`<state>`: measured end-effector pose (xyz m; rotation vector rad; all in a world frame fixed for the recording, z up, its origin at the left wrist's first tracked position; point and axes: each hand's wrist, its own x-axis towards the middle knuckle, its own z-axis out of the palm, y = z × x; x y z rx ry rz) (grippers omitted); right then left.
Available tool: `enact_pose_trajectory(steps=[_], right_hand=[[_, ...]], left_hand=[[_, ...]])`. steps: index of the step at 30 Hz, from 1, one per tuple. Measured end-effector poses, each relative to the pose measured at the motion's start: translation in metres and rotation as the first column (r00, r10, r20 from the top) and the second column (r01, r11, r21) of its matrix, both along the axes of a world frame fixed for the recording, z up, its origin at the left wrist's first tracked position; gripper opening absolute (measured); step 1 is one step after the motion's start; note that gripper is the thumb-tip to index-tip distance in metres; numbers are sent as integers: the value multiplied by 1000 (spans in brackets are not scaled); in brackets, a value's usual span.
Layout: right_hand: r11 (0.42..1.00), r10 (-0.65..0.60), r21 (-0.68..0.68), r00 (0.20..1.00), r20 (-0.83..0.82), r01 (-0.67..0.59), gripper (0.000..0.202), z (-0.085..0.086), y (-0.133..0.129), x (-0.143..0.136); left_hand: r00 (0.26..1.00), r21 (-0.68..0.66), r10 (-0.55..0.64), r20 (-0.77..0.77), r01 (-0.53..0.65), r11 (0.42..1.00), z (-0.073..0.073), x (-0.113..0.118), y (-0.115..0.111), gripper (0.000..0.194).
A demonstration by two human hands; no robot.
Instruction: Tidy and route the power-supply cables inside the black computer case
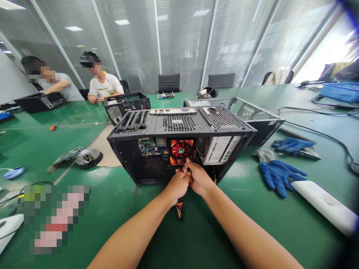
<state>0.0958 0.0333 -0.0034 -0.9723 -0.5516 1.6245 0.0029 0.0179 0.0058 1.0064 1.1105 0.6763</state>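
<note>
A black computer case [151, 130] lies before me, its open side facing me. Inside it show a green motherboard [150, 146], a red and orange cooling fan [180, 150] and a power supply [220, 149] with a white label. Just below the fan, my left hand [179, 184] and my right hand [198, 177] meet at the opening. Both have their fingers closed and pressed together; whatever is between them is too small or hidden to name. Beneath my left hand, a bundle of coloured wires [180, 210] with a dark connector end sticks out.
Behind stand two more cases, a black one [127, 104] and an open one [263, 119]. Blue gloves [276, 173] and a white, long object [322, 205] lie right. A round metal part [89, 158] sits left on the green table [112, 213]. Two people [105, 84] work across.
</note>
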Motion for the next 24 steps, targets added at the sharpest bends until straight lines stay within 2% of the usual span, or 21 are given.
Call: enact_pose_trajectory(steps=[3, 4, 6, 11, 19, 24], right_hand=[[1000, -1, 5, 1000, -4, 1, 33, 1, -1, -1], [1000, -5, 7, 1000, -2, 5, 34, 2, -1, -1], [1000, -18, 13, 1000, 13, 18, 34, 3, -2, -2], [999, -41, -1, 999, 32, 41, 33, 5, -3, -3], [1000, -6, 5, 1000, 1, 6, 30, 1, -5, -2], [1000, -9, 26, 999, -33, 10, 28, 2, -5, -2]], left_hand=[[997, 110, 30, -72, -22, 994, 0, 1, 0, 21], [997, 108, 25, -75, -17, 994, 0, 1, 0, 20], [999, 30, 0, -35, 1, 1000, 1, 0, -2, 19], [975, -236, 3, 224, 51, 970, 6, 0, -3, 19], [957, -392, 46, 285, 73, 917, 12, -5, -1, 19], [949, -433, 13, 314, 131, 892, 15, -10, 3, 20]])
